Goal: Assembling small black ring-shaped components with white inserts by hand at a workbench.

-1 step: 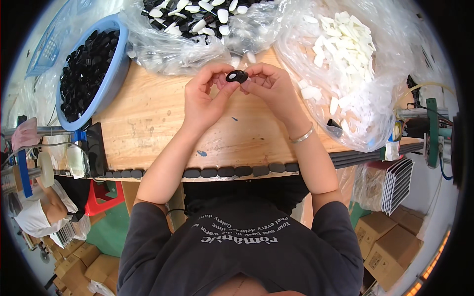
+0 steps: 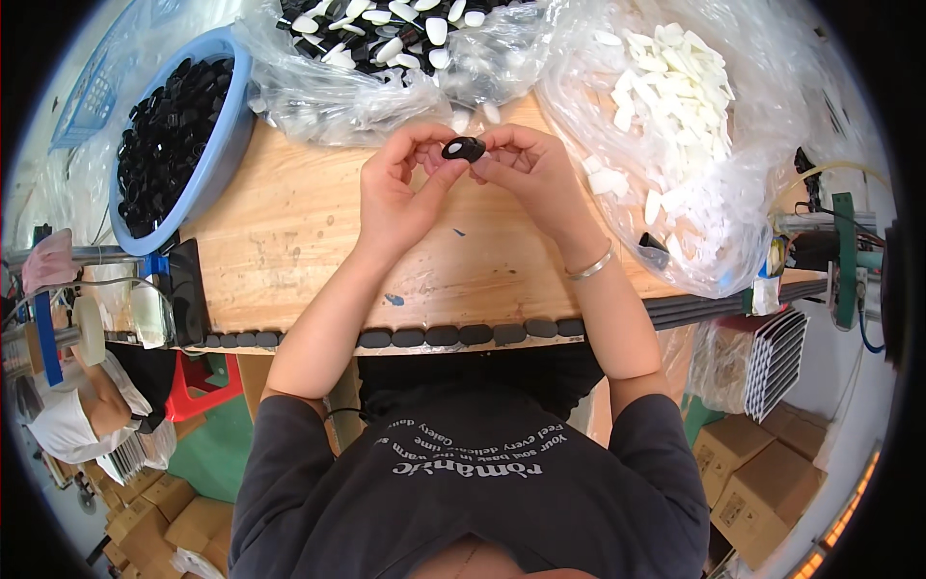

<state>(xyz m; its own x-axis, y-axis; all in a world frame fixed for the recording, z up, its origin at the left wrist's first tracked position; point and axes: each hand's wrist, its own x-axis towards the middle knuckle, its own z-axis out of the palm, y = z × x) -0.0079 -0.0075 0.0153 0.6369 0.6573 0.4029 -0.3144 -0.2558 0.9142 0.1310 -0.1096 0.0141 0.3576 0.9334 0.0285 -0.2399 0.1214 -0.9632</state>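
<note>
A small glossy black oval piece (image 2: 463,149) with a white oval spot on its left part is held up over the far side of the wooden table (image 2: 318,232). My left hand (image 2: 405,183) pinches its left end between thumb and fingers. The fingers of my right hand (image 2: 526,169) are closed on its right end. Some fingertips are hidden behind the piece. Just beyond my hands lie a few loose white pieces (image 2: 491,113) by a clear plastic bag (image 2: 357,106) with mixed black and white oval pieces (image 2: 395,39).
A blue basin (image 2: 220,159) full of black pieces stands at the left. On the right, a clear bag (image 2: 719,261) holds many white pieces (image 2: 675,77). Dark oval pads (image 2: 441,336) line the table's near edge. Another person (image 2: 82,405) sits at the far left by a red stool (image 2: 203,386).
</note>
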